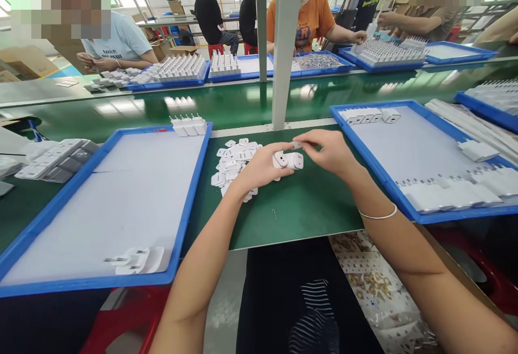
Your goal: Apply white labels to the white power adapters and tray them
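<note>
the left hand [259, 169] curls its fingers around a white charger body [288, 160], and the right hand [329, 152] pinches a small white piece [297, 144] at the charger body's top edge with thumb and forefinger. the charger body sits above the green bench [299, 208], its long axis running left to right across the view, one rounded end face turned toward the camera; which way its prongs point cannot be told. just left of the charger body lies a heap of small white caps [234, 162] on the bench. further left of it is a blue tray [60, 208] with a pale liner, a few white chargers [135, 259] at its near edge and a short row [188, 124] at its far corner. right of the charger body is a second blue tray [404, 203] with more white chargers. beyond the charger body stands a grey post [283, 46], then a green conveyor belt [243, 103], and past that other people sit at blue trays full of upright plugs, with shelving behind them
</note>
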Tool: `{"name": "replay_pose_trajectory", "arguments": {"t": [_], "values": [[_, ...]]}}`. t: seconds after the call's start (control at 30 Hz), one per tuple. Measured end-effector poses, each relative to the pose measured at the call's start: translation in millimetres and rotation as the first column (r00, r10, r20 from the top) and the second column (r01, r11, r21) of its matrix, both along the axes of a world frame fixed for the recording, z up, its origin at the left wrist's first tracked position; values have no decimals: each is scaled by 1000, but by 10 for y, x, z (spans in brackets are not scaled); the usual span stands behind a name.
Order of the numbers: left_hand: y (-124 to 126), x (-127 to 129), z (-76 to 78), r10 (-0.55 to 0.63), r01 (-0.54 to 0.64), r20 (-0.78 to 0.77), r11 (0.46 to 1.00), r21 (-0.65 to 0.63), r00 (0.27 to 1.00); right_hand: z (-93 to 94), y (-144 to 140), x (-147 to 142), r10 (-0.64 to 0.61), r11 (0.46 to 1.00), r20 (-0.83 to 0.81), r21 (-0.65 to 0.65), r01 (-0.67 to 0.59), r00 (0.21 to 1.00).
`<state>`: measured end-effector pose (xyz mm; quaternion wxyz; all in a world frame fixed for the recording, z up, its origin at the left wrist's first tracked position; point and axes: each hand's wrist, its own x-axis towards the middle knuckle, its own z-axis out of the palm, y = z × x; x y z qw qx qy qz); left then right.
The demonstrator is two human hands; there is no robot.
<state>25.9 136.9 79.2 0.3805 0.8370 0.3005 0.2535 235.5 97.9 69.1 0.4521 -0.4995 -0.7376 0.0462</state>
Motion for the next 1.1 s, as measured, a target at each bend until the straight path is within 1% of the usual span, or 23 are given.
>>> {"name": "replay_pose_trajectory", "arguments": {"t": [0.03, 0.07, 0.1, 0.13, 0.17, 0.2, 0.23, 0.3, 0.4, 0.47, 0.6, 0.73, 0.97, 1.1], "values": [[7, 1, -12, 19, -19, 14, 1000, 24, 1000, 26, -13, -1, -35, 999, -149, -8, 34, 988], [15, 4, -28, 35, -37, 35, 998, 50, 999, 59, -31, -7, -51, 998, -315, -36, 42, 948], [22, 10, -47, 44, -50, 68, 996, 76, 997, 94, -54, -18, -50, 997, -471, -80, 14, 881], [27, 18, -70, 49, -61, 116, 993, 98, 992, 128, -79, -35, -37, 990, -596, -130, -50, 802], [29, 29, -94, 48, -68, 170, 991, 118, 984, 156, -107, -57, -22, 975, -684, -175, -134, 729], [28, 40, -117, 42, -73, 219, 988, 135, 975, 178, -133, -82, -7, 953, -736, -211, -219, 677], [24, 52, -138, 33, -75, 258, 985, 153, 966, 192, -158, -106, 5, 928, -761, -239, -287, 649], [7, 73, -165, 7, -71, 299, 977, 203, 954, 201, -195, -146, 19, 897, -768, -270, -351, 641], [-25, 87, -170, -39, -55, 316, 957, 286, 948, 197, -222, -167, 17, 893, -745, -289, -345, 667], [-40, 86, -160, -59, -47, 322, 949, 311, 945, 203, -232, -165, 11, 892, -734, -300, -339, 679], [-49, 77, -144, -61, -51, 324, 943, 328, 944, 226, -264, -179, 15, 883, -732, -310, -353, 681], [-50, 75, -139, -58, -53, 313, 940, 337, 948, 226, -299, -209, 30, 891, -730, -290, -350, 683], [-54, 76, -137, -57, -55, 307, 937, 345, 950, 198, -299, -190, 77, 910, -667, -256, -325, 741], [-65, 78, -128, -43, -63, 295, 938, 340, 954, 199, -296, -183, 90, 897, -679, -263, -356, 729]]}}
